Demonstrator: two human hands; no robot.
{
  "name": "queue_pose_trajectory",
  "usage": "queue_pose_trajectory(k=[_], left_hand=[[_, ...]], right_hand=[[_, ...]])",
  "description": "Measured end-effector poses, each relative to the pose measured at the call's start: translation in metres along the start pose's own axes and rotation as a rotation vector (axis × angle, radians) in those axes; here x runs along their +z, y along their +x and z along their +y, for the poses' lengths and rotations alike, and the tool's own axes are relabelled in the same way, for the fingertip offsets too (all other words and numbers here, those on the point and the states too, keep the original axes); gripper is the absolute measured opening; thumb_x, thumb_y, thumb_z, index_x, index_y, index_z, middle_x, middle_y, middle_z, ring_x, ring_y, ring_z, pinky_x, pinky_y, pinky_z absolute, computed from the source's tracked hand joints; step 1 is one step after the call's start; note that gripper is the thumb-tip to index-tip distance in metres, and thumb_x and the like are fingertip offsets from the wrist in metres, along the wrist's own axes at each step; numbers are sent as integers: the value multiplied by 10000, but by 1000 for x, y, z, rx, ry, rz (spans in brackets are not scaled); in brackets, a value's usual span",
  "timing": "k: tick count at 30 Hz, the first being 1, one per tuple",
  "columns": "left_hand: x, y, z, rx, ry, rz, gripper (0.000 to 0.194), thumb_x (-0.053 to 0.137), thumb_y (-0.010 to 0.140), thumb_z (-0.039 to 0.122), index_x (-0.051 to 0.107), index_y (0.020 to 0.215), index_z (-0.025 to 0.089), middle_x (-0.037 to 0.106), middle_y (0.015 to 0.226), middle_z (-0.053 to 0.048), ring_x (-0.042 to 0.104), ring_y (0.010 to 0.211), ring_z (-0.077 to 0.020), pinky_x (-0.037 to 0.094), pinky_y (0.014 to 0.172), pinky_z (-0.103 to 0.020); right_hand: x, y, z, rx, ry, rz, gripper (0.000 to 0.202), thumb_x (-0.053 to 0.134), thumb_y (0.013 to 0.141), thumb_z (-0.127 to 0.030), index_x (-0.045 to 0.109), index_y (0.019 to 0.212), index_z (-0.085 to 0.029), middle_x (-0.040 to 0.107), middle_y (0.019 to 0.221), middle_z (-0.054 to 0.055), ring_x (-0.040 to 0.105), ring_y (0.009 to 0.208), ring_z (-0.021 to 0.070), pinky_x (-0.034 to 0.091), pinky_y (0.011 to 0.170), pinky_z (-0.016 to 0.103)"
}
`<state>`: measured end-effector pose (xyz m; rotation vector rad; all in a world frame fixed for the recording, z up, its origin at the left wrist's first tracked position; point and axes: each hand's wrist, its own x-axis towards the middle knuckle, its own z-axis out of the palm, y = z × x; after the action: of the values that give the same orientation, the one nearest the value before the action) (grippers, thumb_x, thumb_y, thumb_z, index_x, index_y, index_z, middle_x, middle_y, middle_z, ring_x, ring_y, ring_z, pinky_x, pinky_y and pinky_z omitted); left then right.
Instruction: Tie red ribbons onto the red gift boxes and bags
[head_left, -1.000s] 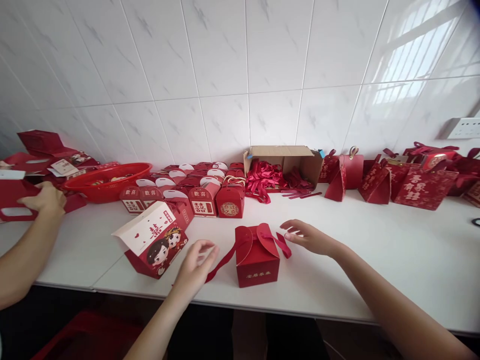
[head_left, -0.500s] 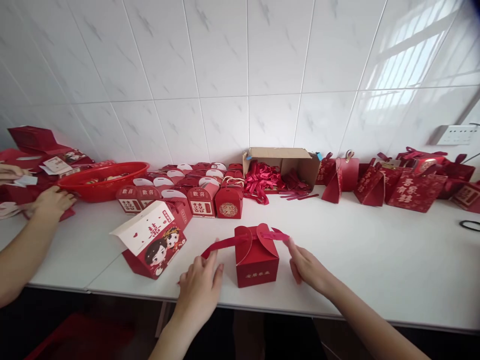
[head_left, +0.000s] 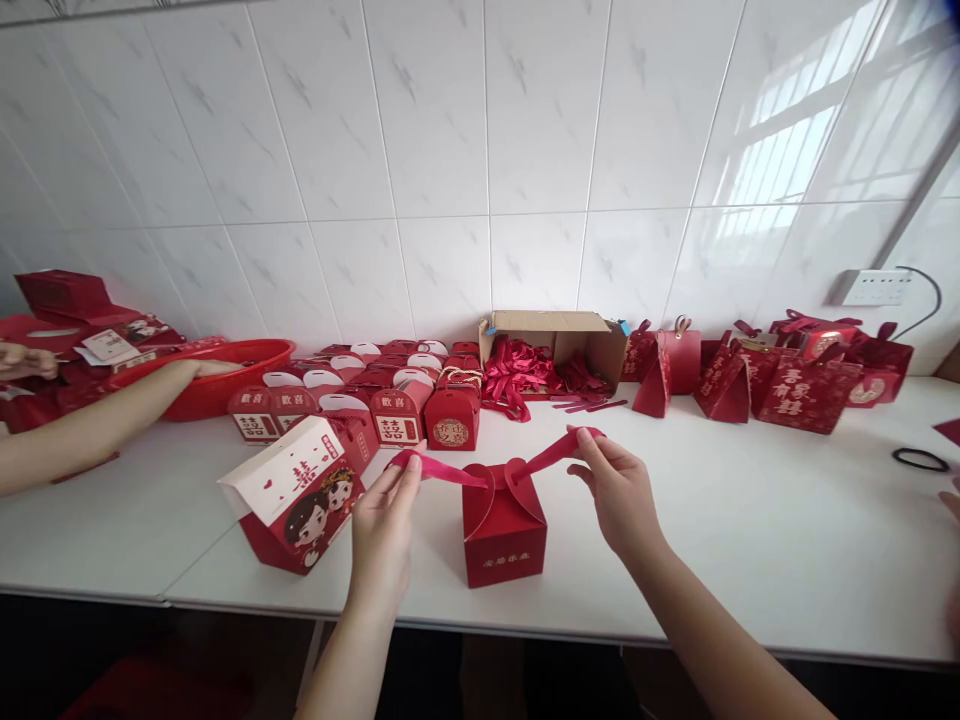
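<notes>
A small red box (head_left: pixel 504 545) with rounded top flaps stands upright near the table's front edge. A red ribbon (head_left: pixel 448 471) passes through its top, and its two ends spread out left and right. My left hand (head_left: pixel 386 520) pinches the left end between thumb and fingers, left of the box. At the right, my right hand (head_left: pixel 616 490) pinches the other end, raised a little above the box top. Left of my left hand sits a larger box (head_left: pixel 304 510) with a cream lid panel and two cartoon figures.
Rows of red boxes (head_left: pixel 397 415) stand behind, beside a cardboard box (head_left: pixel 611 355) of ribbons. Red gift bags (head_left: pixel 806 395) and a black ring (head_left: pixel 921 459) are at right. Another person's arm (head_left: pixel 135 405) reaches into a red basin (head_left: pixel 255 350); part of a hand shows at the right edge.
Both my hands have risen, lifting the ribbon ends, and my left hand now pinches its end. The other person's arm at left has moved into the basin. The view has shifted slightly.
</notes>
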<state>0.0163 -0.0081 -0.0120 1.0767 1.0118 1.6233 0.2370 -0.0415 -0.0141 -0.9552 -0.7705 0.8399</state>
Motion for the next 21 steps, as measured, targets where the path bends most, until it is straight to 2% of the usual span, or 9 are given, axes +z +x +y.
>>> queue_pose_trajectory(k=[4, 10, 15, 21], left_hand=[[6, 5, 7, 72, 86, -69, 389, 715, 752, 471, 737, 1052, 225, 736, 1057, -63, 585, 1158, -233, 419, 1002, -326], [10, 9, 19, 143, 133, -122, 371, 708, 767, 450, 737, 1046, 207, 738, 1027, -59, 615, 1076, -221, 448, 926, -289], [21, 17, 45, 213, 168, -190, 321, 697, 775, 440, 749, 970, 189, 732, 905, -40, 632, 904, -196, 456, 838, -276], [44, 30, 78, 251, 142, -325, 276, 697, 778, 410, 753, 939, 192, 718, 830, -28, 630, 854, -187, 458, 817, -281]], right_hand=[[6, 7, -17, -146, -99, -19, 286, 723, 741, -480, 721, 714, -195, 607, 738, 15, 518, 709, 136, 474, 656, 284], [15, 12, -40, -280, -197, -75, 258, 739, 722, -434, 701, 703, -180, 601, 661, -3, 510, 615, 118, 495, 608, 284], [20, 21, -55, -353, -218, -165, 222, 728, 747, -403, 717, 797, -186, 622, 686, -2, 543, 632, 122, 489, 615, 279], [32, 30, -75, -389, -178, -291, 189, 721, 762, -378, 711, 779, -190, 638, 684, -4, 577, 650, 128, 486, 612, 272]])
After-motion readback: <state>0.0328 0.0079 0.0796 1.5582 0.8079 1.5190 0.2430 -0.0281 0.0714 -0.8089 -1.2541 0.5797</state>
